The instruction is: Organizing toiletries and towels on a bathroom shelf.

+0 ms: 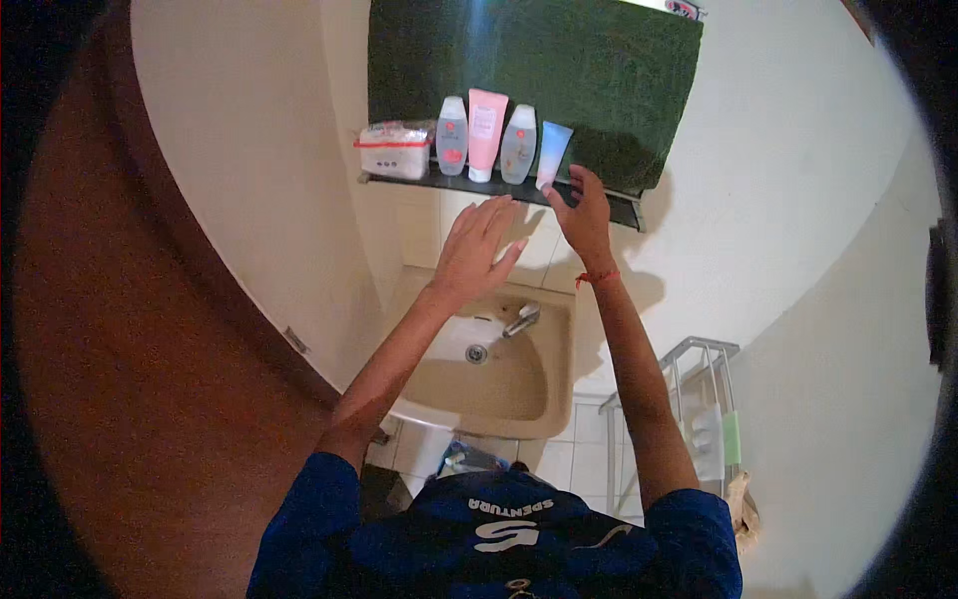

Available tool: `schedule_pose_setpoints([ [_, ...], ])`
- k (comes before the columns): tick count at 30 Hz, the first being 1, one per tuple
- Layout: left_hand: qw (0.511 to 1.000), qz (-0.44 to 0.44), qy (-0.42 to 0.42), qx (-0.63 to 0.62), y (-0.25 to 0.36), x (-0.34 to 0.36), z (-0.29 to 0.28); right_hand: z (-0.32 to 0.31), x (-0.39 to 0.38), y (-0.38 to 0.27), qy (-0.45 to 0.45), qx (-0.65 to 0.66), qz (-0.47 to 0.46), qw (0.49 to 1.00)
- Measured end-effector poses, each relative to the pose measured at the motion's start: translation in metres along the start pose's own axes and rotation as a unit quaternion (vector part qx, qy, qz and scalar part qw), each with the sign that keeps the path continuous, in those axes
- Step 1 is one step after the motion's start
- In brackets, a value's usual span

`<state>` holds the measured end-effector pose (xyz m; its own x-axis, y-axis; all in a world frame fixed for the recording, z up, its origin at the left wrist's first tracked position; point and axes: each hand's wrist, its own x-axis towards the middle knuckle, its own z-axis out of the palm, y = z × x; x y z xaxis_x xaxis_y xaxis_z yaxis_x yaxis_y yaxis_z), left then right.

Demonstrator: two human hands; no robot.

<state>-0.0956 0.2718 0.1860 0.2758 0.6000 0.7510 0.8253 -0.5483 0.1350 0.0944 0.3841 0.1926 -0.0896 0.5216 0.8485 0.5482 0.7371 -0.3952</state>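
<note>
A row of toiletries stands on a narrow dark shelf (621,211). From left to right come a soft white pack (394,157) with a red stripe, a grey bottle (452,140) with a white cap, a taller pink tube (486,130), a second grey bottle (519,145) and a small blue-and-white tube (554,150). My right hand (587,218) is at the blue-and-white tube, fingers apart, its thumb by the tube's lower end; contact is unclear. Below the pink tube, my left hand (473,250) is open with fingers stretched out, holding nothing.
Behind the toiletries hangs a dark green towel (539,50). Under my hands is a beige washbasin (479,399) with a faucet (523,319). A metal rack (699,354) stands at the right wall, and a brown door (150,379) fills the left.
</note>
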Motion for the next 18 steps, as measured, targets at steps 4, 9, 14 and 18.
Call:
schedule_pose_setpoints([
  [4, 0.990, -0.056, -0.009, -0.132, 0.024, -0.052, -0.004, -0.016, -0.078, -0.062, 0.033, 0.197, 0.103, 0.974],
  [9, 0.971, -0.166, -0.052, -0.167, 0.060, -0.163, 0.032, -0.049, -0.220, -0.073, -0.190, 0.341, 0.245, 0.887],
  [14, 0.901, -0.361, -0.107, -0.217, 0.100, -0.254, 0.049, -0.057, -0.309, -0.066, -0.344, 0.340, 0.285, 0.827],
  [18, 0.823, -0.484, -0.173, -0.242, 0.146, -0.291, 0.044, -0.076, -0.332, -0.065, -0.410, 0.317, 0.227, 0.825],
])
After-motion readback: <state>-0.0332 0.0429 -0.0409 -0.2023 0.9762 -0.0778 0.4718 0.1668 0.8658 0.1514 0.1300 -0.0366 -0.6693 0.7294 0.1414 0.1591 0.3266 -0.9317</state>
